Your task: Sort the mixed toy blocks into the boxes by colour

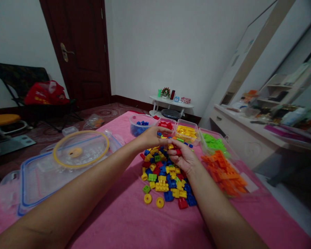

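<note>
A heap of mixed plastic building blocks (166, 178), red, blue, yellow and green, lies on a pink cloth (134, 221). My left hand (151, 137) hovers over the far end of the heap, fingers curled and pinching a small block. My right hand (182, 157) is palm up beside it, fingers closed round several red and yellow blocks. The two hands' fingertips meet. Behind them stand sorting tubs: a round one with blue blocks (139, 125), one with red (166, 124), one with yellow (187, 131).
Green blocks (214, 141) and orange blocks (224, 171) lie in clear trays on the right. Clear lids, one round with a yellow rim (80, 148), lie on the left. A dresser (248, 138) stands right, a small white table (171, 102) behind, a chair (23, 86) and door at the left.
</note>
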{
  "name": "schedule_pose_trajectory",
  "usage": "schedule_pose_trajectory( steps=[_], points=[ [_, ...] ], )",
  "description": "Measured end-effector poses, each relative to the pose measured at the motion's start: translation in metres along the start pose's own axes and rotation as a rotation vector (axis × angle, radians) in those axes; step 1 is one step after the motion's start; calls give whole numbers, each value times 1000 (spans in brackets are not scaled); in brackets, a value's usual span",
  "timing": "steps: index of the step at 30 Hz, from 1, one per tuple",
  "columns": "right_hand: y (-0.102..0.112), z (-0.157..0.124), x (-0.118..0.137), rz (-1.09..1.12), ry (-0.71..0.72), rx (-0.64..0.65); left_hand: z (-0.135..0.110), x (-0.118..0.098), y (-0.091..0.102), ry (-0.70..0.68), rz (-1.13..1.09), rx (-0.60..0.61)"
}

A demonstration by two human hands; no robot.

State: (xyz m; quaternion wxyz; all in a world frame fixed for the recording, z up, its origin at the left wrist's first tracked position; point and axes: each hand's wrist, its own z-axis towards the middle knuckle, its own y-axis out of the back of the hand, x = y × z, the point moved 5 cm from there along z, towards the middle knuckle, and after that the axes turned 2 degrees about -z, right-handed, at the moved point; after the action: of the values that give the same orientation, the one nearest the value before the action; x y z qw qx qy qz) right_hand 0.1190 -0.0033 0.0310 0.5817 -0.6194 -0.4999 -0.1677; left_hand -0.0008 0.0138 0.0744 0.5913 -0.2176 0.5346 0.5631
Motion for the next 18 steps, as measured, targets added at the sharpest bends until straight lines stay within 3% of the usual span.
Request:
schedule_pose_trajectory(
  steps=[2,7,13,18],
  points=[
    [2,0,1,-7,17,-26,1,3,5,9,10,-54],
    [6,4,0,-65,49,-8,4,9,1,-31,22,3],
    [5,4,0,-131,93,71,0,7,8,104,-113,-102],
    [5,3,4,-144,134,86,-1,7,-3,90,-162,26]
  ],
)
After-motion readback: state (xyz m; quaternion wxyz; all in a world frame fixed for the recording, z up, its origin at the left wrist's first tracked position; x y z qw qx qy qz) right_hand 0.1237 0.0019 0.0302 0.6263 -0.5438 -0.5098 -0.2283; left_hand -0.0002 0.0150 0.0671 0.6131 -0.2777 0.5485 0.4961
